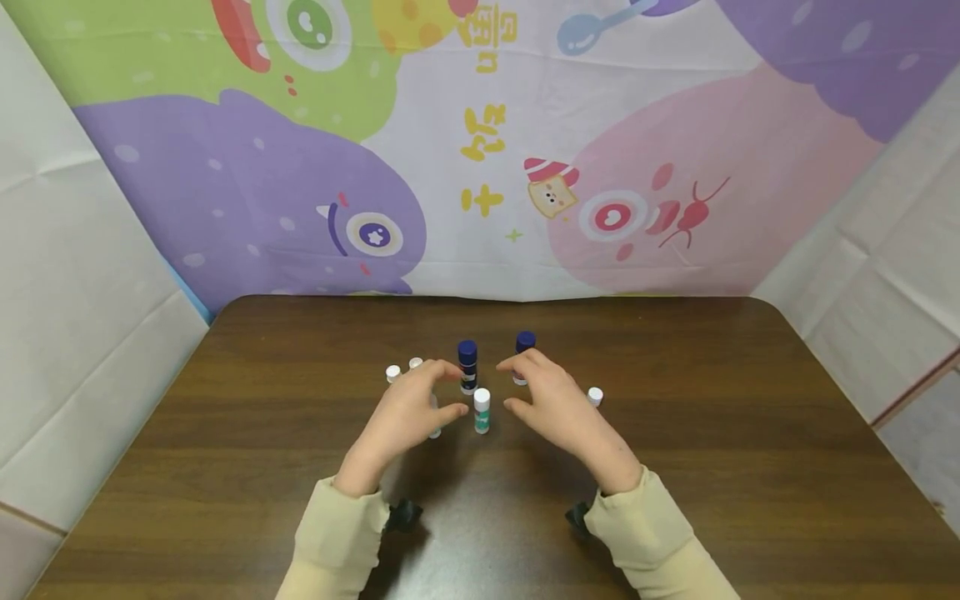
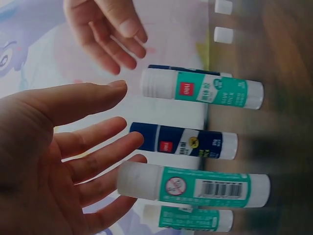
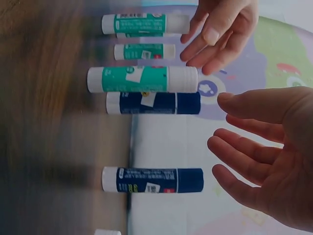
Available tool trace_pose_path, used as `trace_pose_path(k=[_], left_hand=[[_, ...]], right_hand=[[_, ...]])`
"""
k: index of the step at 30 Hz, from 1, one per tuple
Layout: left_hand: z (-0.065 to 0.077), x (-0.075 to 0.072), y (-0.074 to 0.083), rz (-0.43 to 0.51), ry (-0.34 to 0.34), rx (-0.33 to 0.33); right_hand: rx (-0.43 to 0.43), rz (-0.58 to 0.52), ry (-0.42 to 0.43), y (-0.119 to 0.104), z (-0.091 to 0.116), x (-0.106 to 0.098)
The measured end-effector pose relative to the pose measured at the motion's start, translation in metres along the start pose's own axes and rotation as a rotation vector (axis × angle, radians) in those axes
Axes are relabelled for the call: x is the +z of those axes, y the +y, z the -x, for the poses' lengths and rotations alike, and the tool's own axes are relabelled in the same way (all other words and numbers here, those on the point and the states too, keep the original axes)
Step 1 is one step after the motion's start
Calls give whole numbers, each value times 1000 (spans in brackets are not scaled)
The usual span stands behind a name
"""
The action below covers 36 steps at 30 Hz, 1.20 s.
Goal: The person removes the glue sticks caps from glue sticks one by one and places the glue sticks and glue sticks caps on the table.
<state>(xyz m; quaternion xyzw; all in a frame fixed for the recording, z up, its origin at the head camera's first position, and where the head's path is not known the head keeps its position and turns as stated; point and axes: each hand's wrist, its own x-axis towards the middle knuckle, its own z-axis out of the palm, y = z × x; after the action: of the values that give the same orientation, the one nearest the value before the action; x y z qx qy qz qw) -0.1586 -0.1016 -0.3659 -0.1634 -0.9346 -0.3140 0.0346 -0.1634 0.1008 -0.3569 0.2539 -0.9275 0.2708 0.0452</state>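
Several upright glue sticks stand on the table around both hands. My left hand [image 1: 408,410] hovers over the left ones, fingers loosely bent and nothing held. Its fingers pass close to a green glue stick [image 2: 215,188]; contact is unclear. My right hand [image 1: 558,408] hangs in the air with fingers apart, beside a navy glue stick [image 1: 525,340] that it partly covers. Between the hands stand another navy glue stick [image 1: 467,354] and a green glue stick [image 1: 482,412] with a white cap. The left hand partly hides more green ones, such as a smaller glue stick [image 3: 144,51].
A white-topped item [image 1: 595,395] peeks out past the right hand, its lower part hidden. The brown wooden table [image 1: 675,517] ends at a cartoon-printed cloth [image 1: 480,250] at the back. White sheets [image 1: 75,292] hang along the sides.
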Motion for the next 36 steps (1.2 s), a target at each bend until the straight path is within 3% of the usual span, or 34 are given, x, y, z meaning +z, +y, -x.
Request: trace_pose_path(k=[10, 19, 29, 36], left_hand=[[-2, 11, -2, -28, -1, 37], [-2, 19, -2, -67, -45, 35], [-3, 23, -3, -200, -17, 70], [-3, 25, -3, -226, -2, 84]], right_hand=[[-28, -28, -30, -5, -6, 15], [-23, -16, -5, -7, -7, 25], [24, -16, -6, -7, -9, 34], [32, -34, -14, -9, -9, 36]])
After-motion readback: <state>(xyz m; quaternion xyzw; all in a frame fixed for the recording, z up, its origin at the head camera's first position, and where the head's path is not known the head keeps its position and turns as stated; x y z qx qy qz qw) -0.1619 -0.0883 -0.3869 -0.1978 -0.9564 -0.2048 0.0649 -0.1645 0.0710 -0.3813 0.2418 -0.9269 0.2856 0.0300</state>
